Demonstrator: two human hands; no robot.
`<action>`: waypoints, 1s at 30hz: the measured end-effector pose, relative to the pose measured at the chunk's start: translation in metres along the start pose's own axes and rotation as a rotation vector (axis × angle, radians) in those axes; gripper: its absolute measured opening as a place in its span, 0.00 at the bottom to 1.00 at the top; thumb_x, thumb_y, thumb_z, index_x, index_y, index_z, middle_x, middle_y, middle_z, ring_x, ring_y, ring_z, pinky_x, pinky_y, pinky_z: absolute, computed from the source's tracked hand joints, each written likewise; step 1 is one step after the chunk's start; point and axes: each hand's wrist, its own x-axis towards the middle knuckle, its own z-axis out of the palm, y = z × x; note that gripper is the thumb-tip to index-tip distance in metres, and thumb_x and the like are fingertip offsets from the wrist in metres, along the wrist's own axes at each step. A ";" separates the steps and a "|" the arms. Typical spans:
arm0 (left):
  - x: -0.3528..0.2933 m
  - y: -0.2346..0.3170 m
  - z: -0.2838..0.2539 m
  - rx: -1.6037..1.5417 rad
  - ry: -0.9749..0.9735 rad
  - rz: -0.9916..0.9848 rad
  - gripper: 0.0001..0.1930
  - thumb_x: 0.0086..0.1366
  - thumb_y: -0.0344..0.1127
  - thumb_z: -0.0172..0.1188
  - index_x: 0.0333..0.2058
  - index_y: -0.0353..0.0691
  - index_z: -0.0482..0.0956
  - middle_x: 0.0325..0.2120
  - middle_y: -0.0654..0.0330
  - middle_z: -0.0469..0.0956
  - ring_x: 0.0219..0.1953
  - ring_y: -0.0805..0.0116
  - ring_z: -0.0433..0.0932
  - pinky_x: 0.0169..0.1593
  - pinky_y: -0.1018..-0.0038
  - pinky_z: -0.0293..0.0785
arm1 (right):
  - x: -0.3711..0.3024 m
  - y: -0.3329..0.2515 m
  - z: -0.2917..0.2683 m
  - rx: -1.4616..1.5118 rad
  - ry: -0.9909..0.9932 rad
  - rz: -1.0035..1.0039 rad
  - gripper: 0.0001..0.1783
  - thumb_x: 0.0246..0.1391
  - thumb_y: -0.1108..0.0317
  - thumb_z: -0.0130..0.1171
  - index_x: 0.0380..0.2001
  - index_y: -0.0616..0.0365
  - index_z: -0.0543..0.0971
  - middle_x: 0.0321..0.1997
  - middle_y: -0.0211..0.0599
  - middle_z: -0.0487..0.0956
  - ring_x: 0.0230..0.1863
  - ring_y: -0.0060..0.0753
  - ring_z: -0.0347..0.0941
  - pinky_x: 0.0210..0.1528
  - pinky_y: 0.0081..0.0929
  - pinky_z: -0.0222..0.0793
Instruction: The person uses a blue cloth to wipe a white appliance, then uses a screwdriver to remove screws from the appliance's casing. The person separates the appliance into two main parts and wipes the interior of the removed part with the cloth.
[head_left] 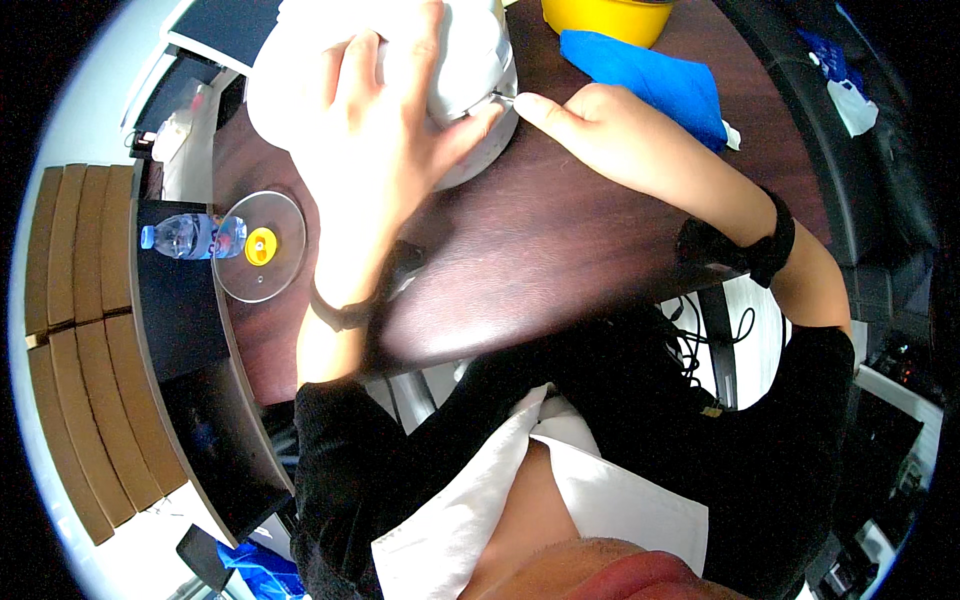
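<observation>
A white rounded object (470,50), bulky like a small appliance, stands at the far side of the dark wooden table (500,265). My left hand (375,130) lies spread on its top, thumb reaching toward its right edge. At that edge my right hand (590,125) is closed, its thumb tip beside a thin, small metallic-looking piece (502,97). Whether that piece is held or is part of the white object cannot be made out. The curled fingers of my right hand are partly hidden. Strong light washes out much of the white surface and my left hand.
A clear round lid (285,272) with a yellow knob lies at the table's left, next to a water bottle (180,237). Beyond my right hand are a blue cloth (650,85) and a yellow container (610,18). Brown boxes (90,250) stand far left; cables (690,340) hang below.
</observation>
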 end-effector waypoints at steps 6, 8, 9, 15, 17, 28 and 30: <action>0.000 -0.040 0.002 -0.634 0.092 -0.190 0.26 0.62 0.38 0.61 0.59 0.41 0.72 0.45 0.49 0.80 0.50 0.61 0.78 0.54 0.69 0.71 | -0.004 -0.010 -0.007 -0.134 0.092 -0.043 0.25 0.65 0.48 0.44 0.34 0.57 0.82 0.16 0.51 0.74 0.18 0.52 0.74 0.21 0.43 0.71; 0.009 -0.061 0.004 -0.456 0.074 -0.095 0.27 0.63 0.39 0.60 0.60 0.41 0.70 0.46 0.48 0.79 0.51 0.62 0.77 0.55 0.69 0.70 | -0.001 -0.009 -0.004 -0.052 0.084 0.034 0.29 0.64 0.44 0.46 0.29 0.59 0.82 0.13 0.51 0.72 0.17 0.51 0.74 0.21 0.42 0.70; 0.010 -0.060 0.003 -0.491 0.078 -0.115 0.30 0.60 0.40 0.61 0.61 0.39 0.68 0.47 0.44 0.77 0.50 0.57 0.77 0.54 0.65 0.72 | 0.001 -0.008 -0.002 -0.006 0.075 0.078 0.31 0.63 0.42 0.46 0.27 0.61 0.82 0.12 0.51 0.71 0.16 0.50 0.73 0.21 0.41 0.70; 0.013 -0.061 0.009 -0.483 0.155 -0.019 0.30 0.58 0.33 0.56 0.59 0.28 0.67 0.47 0.37 0.76 0.42 0.49 0.80 0.49 0.61 0.77 | 0.005 -0.002 0.015 0.809 -0.224 0.326 0.40 0.58 0.29 0.42 0.08 0.50 0.63 0.05 0.25 0.55 0.05 0.23 0.53 0.07 0.28 0.51; 0.014 -0.061 0.006 -0.431 0.140 0.008 0.29 0.57 0.32 0.56 0.59 0.28 0.67 0.46 0.36 0.76 0.41 0.49 0.81 0.49 0.62 0.77 | 0.002 -0.005 0.018 1.185 -0.445 0.365 0.37 0.62 0.31 0.36 0.09 0.46 0.55 0.07 0.19 0.50 0.06 0.16 0.47 0.08 0.21 0.44; 0.005 -0.060 0.006 -0.478 0.068 -0.082 0.31 0.62 0.43 0.61 0.62 0.42 0.66 0.47 0.47 0.78 0.52 0.59 0.77 0.56 0.67 0.70 | 0.000 0.000 0.012 0.832 -0.235 0.291 0.36 0.66 0.36 0.36 0.09 0.46 0.55 0.07 0.19 0.54 0.06 0.13 0.47 0.07 0.16 0.44; 0.006 -0.059 0.000 -0.421 0.031 -0.064 0.36 0.58 0.47 0.66 0.63 0.43 0.65 0.49 0.46 0.77 0.52 0.55 0.76 0.56 0.65 0.69 | 0.000 0.001 0.007 0.455 0.005 0.121 0.36 0.65 0.40 0.42 0.10 0.56 0.65 0.07 0.34 0.63 0.07 0.30 0.59 0.10 0.30 0.55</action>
